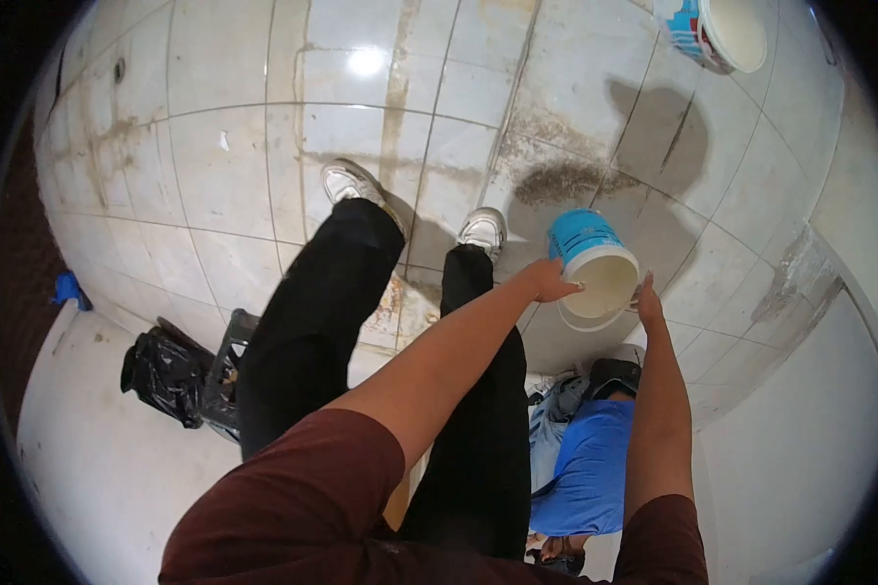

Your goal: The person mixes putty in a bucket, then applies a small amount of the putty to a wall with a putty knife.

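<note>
A blue bucket with a white rim is tilted so that its mouth faces me, showing a pale interior. On its left side my left hand grips the rim, thumb lying over the edge and the other fingers out of sight behind the wall. My right hand is closed at the right side of the same rim, fingers partly hidden. The bucket overlaps the tiled floor beyond my shoes, near a dark, dirty patch.
Another bucket stands at the top right. A person in a blue shirt is close below my right arm. At left are a black plastic bag and a dark stool-like object. A pale wall edge runs along the right.
</note>
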{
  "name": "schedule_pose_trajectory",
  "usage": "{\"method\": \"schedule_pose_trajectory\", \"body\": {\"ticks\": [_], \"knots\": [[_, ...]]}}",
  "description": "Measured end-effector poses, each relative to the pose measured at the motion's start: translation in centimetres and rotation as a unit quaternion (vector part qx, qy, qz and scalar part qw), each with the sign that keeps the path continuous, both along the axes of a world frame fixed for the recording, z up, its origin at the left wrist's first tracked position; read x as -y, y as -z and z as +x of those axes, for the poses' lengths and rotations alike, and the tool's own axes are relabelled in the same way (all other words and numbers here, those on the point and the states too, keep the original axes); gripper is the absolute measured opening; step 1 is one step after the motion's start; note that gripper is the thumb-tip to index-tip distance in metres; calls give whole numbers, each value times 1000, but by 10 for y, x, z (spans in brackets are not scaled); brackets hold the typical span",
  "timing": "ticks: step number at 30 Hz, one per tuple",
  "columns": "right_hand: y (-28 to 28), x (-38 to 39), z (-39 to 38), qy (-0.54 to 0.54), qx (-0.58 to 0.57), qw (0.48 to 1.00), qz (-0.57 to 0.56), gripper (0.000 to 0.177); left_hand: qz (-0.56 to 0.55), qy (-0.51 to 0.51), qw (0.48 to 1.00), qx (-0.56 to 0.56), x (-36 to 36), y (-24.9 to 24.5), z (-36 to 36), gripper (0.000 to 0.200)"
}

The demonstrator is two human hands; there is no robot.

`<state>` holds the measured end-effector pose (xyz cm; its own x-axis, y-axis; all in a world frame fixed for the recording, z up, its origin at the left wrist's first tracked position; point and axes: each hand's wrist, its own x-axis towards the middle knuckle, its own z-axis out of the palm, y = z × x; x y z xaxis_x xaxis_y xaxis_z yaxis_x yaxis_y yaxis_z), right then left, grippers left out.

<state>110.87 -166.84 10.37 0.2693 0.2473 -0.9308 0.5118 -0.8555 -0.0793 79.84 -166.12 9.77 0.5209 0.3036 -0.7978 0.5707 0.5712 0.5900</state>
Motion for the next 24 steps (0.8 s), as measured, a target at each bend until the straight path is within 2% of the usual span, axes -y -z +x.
{"method": "schedule_pose_trajectory", "body": {"ticks": [2, 4, 6, 7, 8, 9, 10, 11, 12, 13, 14, 15, 16, 17, 18, 19, 20, 21, 24], "knots": [[-21, -8, -1, -146, 115, 980, 73, 77, 31, -34, 998, -38, -11, -24, -29, 77], [-66, -42, -31, -186, 167, 966, 65, 74, 59, -97, 991, -70, -20, -37, -71, 74], [-89, -65, -44, -300, 173, 938, -10, 71, 59, -180, 979, -79, -40, -60, -132, 68], [-115, -80, -64, -364, 142, 921, 4, 68, 50, -217, 972, -74, -55, -84, -171, 64], [-112, -79, -54, -368, 112, 923, -8, 65, 18, -260, 956, -136, -71, -108, -209, 64], [-107, -70, -41, -497, 71, 863, 53, 50, 86, -315, 936, -135, -72, -115, -250, 58], [-156, -93, -79, -514, 62, 856, 13, 45, 44, -389, 911, -127, -84, -152, -293, 54], [-177, -99, -95, -501, 61, 862, -39, 48, 48, -403, 892, -197, -93, -184, -337, 52], [-173, -79, -79, -541, 33, 840, 30, 56, -69, -544, 826, -127, -78, -171, -382, 54], [-184, -69, -78, -590, 18, 806, 27, 64, -91, -582, 800, -116, -80, -189, -427, 58], [-246, -90, -119, -513, -29, 858, 14, 66, -102, -577, 799, -138, -83, -217, -472, 63], [-281, -85, -135, -183, -30, 982, -30, 62, -117, -599, 782, -126, -81, -240, -518, 67], [-293, -77, -137, -88, -83, 993, -10, 59, -132, -627, 755, -139, -94, -284, -553, 70], [-330, -86, -160, -83, 27, 994, -66, 55, -133, -672, 719, -113, -104, -323, -587, 74], [-299, -61, -131, -29, -37, 996, -78, 50, -119, -711, 683, -114, -105, -338, -622, 76], [-372, -81, -170, 110, -35, 990, -86, 49, -100, -708, 683, -148, -110, -358, -652, 76], [-418, -93, -183, 164, -41, 978, -121, 41, -83, -703, 682, -186, -115, -376, -677, 76], [-438, -110, -191, 183, -42, 972, -138, 42, -64, -681, 689, -238, -120, -388, -700, 74], [-440, -195, -206, 151, -45, 979, -130, 46, -36, -629, 697, -342, -136, -412, -737, 64]]}}
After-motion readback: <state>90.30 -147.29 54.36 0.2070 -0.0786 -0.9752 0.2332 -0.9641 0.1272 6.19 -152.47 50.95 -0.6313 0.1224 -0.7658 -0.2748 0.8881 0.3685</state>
